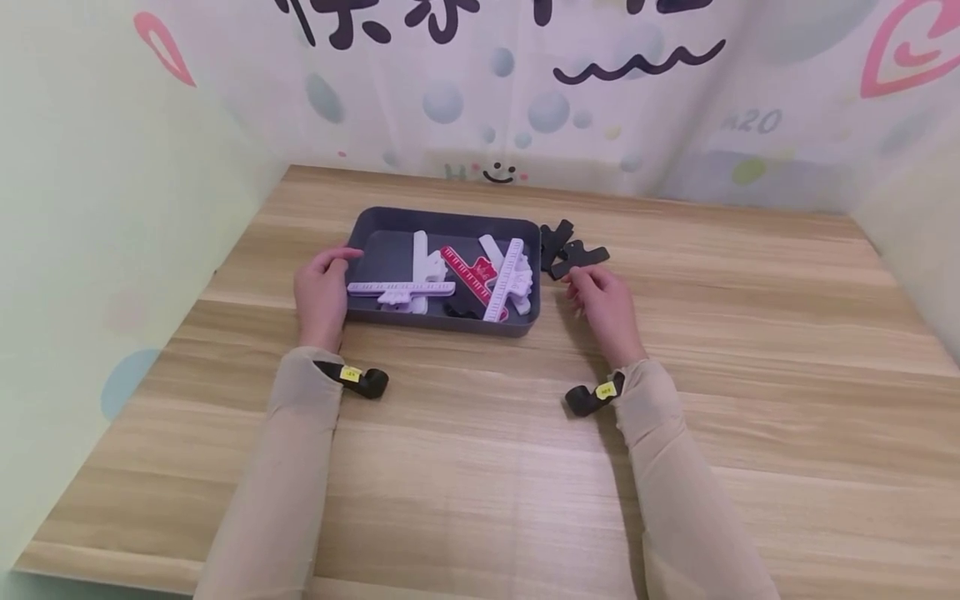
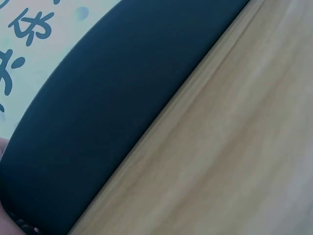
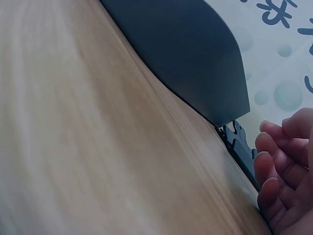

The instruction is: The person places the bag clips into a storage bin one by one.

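A dark grey tray holds several clips. Among them are a lilac clip at front left, a red clip in the middle, another lilac clip at the right and a white clip behind. My left hand grips the tray's left end, one finger reaching over the rim; in the left wrist view the tray wall hides most of it. Beside the tray's right end lie black clips. My right hand is close by them, its fingers loosely bent and holding nothing visible.
The wood-grain table extends in front of the tray and to its right. Behind it hangs a printed backdrop. A pale wall stands at the left.
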`<state>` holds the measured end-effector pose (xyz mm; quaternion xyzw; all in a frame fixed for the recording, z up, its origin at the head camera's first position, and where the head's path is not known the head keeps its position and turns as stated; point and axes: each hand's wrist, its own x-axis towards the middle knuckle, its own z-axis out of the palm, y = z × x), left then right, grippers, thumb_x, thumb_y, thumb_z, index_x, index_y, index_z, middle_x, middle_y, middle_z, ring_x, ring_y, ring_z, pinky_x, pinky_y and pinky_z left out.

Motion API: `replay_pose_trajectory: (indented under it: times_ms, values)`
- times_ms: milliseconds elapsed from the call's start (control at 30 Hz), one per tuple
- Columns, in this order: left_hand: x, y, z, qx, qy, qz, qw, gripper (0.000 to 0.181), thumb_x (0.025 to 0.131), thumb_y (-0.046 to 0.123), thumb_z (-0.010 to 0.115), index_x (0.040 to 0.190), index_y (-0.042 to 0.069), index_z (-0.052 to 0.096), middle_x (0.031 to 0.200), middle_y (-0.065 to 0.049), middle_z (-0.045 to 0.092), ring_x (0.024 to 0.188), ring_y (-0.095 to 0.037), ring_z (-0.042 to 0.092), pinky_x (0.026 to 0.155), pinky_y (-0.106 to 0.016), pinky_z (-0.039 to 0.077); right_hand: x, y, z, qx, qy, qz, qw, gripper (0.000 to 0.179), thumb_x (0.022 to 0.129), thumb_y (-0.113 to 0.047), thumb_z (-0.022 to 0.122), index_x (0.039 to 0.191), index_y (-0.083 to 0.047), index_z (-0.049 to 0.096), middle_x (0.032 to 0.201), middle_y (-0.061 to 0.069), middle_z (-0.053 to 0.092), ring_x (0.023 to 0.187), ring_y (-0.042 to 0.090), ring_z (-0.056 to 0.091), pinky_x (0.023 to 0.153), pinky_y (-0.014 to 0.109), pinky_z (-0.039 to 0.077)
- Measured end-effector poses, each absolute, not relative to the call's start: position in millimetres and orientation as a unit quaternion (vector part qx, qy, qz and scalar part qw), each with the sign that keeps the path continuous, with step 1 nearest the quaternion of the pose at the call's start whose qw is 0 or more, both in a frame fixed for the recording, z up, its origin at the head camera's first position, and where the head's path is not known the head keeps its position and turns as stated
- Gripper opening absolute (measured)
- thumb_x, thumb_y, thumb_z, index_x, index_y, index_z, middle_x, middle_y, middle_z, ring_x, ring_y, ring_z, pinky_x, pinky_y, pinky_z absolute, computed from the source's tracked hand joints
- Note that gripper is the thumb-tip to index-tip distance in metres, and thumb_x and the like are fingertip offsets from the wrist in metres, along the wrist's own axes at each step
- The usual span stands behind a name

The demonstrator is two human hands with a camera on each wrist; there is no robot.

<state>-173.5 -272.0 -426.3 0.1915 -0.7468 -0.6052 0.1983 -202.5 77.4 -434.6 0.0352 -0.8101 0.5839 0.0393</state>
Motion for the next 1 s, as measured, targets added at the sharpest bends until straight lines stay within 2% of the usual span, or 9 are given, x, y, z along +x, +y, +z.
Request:
replay_pose_trajectory:
  times_ms: [300,633,767,1000]
  values:
    - [-175.3,-272.0,-421.8,0.19,-0.744,-0.609,0.197,0.028,0.091,0.013,0.043,0.101,0.014,0.068,0.124,0.004,0.053,0.115,-0.005,0.042,0.098,-0.023,0.028,-205.1,77.1,-436.1,0.033,-0.813,0.579,0.051,0.035,0.089,-0.036,0.05,0.091,-0.005,0.064,0.077,0.01,0.057,0.063,0.021,0.051,0.051,0.026,0.043]
    - [-176.3,-275.0,-424.1,0.19,-0.742,-0.611,0.201,0.027,0.09,0.014,0.043,0.099,0.015,0.069,0.121,0.004,0.055,0.113,-0.005,0.044,0.096,-0.023,0.029,-200.9,72.9,-431.6,0.034,-0.808,0.586,0.047,0.031,0.091,-0.027,0.049,0.093,0.001,0.063,0.077,0.013,0.057,0.061,0.021,0.05,0.049,0.026,0.043]
    - [-175.5,-275.2,-424.8,0.18,-0.745,-0.61,0.198,0.025,0.091,0.022,0.045,0.101,0.015,0.068,0.118,0.005,0.056,0.111,-0.005,0.045,0.096,-0.025,0.03,-200.9,72.0,-433.2,0.034,-0.81,0.584,0.046,0.032,0.091,-0.03,0.05,0.092,-0.001,0.063,0.077,0.012,0.057,0.061,0.02,0.049,0.05,0.025,0.043]
    - [-174.0,-277.1,-425.1,0.176,-0.754,-0.609,0.175,0.033,0.091,0.04,0.045,0.102,0.018,0.067,0.122,0.007,0.054,0.114,-0.005,0.042,0.098,-0.026,0.027,-202.3,72.6,-437.8,0.029,-0.813,0.58,0.046,0.033,0.09,-0.033,0.05,0.092,-0.002,0.063,0.076,0.009,0.057,0.061,0.017,0.049,0.05,0.024,0.042]
